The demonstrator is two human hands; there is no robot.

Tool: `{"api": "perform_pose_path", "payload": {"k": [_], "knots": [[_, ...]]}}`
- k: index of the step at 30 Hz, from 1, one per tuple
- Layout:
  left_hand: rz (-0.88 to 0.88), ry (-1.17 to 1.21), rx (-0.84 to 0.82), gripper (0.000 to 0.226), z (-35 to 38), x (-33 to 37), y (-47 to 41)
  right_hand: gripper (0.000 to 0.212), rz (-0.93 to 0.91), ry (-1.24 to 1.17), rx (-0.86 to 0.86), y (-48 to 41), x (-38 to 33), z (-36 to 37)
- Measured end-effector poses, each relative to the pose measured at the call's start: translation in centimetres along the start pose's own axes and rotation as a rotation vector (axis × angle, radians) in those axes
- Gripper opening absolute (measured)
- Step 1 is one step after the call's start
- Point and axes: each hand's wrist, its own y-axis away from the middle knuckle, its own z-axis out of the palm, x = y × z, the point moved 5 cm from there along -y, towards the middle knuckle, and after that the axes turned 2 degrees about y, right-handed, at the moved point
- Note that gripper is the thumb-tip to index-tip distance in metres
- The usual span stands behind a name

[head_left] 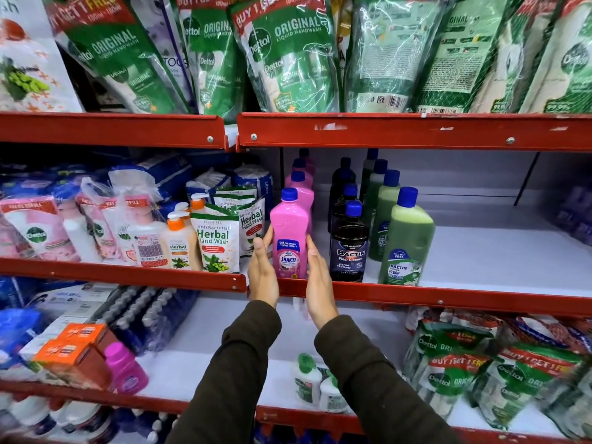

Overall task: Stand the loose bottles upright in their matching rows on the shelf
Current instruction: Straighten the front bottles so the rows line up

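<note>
Pink Shakti bottle [291, 233], blue-capped and upright, stands at the front edge of the middle shelf [448, 299], at the head of a row of matching pink bottles [301, 179] that runs back toward the rear wall. Both hands flank it low on the label: the left hand [262, 270] lies flat against its left side with the thumb near the label's upper corner, and the right hand [318, 283] is pressed to its right side, fingers straight and pointing up. Neither hand curls around it; the palms are open and face each other with the bottle between them. Dark sleeves [368, 379] cover both forearms.

Just to the right stands a row of dark Bactin floor cleaner bottles [348, 248], also upright, and beside that a row of green Bactin bottles [405, 238], the front one tilted slightly to the right. The white shelf surface to the right of the green row is bare. To the left of the pink bottle, on the neighbouring section, stand Herbal Hand Wash pouches [216, 241] and orange-pump dispensers [177, 238]. Green Dettol Original refill packs [285, 56] fill the shelf above. On the shelf below sit a small pink bottle [126, 368] and orange boxes [75, 350].
</note>
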Motion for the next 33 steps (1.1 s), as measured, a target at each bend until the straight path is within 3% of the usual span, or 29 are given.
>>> {"api": "perform_pose_path", "payload": {"k": [4, 6, 8, 11, 15, 18, 22, 25, 28, 31, 33], "knots": [[0.120, -0.112, 0.090, 0.077, 0.3, 0.1, 0.9, 0.047, -0.059, 0.014, 0.004, 0.9, 0.1, -0.2], [0.183, -0.101, 0.207, 0.073, 0.5, 0.2, 2.1, 0.039, -0.137, 0.011, 0.154, 1.9, -0.1, -1.3], [0.252, -0.052, 0.258, 0.053, 1.2, 0.1, 3.0, 0.037, -0.209, -0.024, 0.357, 3.0, -0.2, -3.0], [0.276, -0.056, 0.111, 0.047, 3.7, -0.2, 3.8, 0.041, -0.225, -0.072, 0.515, 3.5, 0.2, -5.4], [0.081, -0.054, -0.146, 0.070, 8.0, -1.3, 4.2, 0.054, -0.119, -0.043, 0.459, 2.2, 0.5, -7.7], [-0.057, 0.011, -0.252, 0.067, 9.8, -2.1, 4.2, 0.064, -0.042, -0.039, 0.363, 1.1, 0.8, -8.5], [-0.083, 0.030, -0.261, 0.086, 10.0, -2.8, 3.9, 0.052, -0.053, -0.007, 0.322, 1.2, 0.8, -8.9], [-0.081, 0.025, -0.258, 0.088, 9.8, -3.2, 3.6, 0.049, -0.068, -0.006, 0.307, 1.3, 0.8, -9.2], [0.021, -0.055, -0.175, 0.078, 9.8, -2.8, 4.2, 0.054, -0.122, 0.003, 0.389, 1.8, 0.8, -9.7], [0.235, -0.094, 0.032, 0.056, 9.6, -1.6, 5.6, 0.044, -0.212, -0.058, 0.587, 3.0, 0.2, -11.7], [0.379, -0.090, 0.046, 0.041, 10.5, -1.0, 6.3, 0.041, -0.244, -0.099, 0.676, 3.5, -0.3, -13.6]]}}
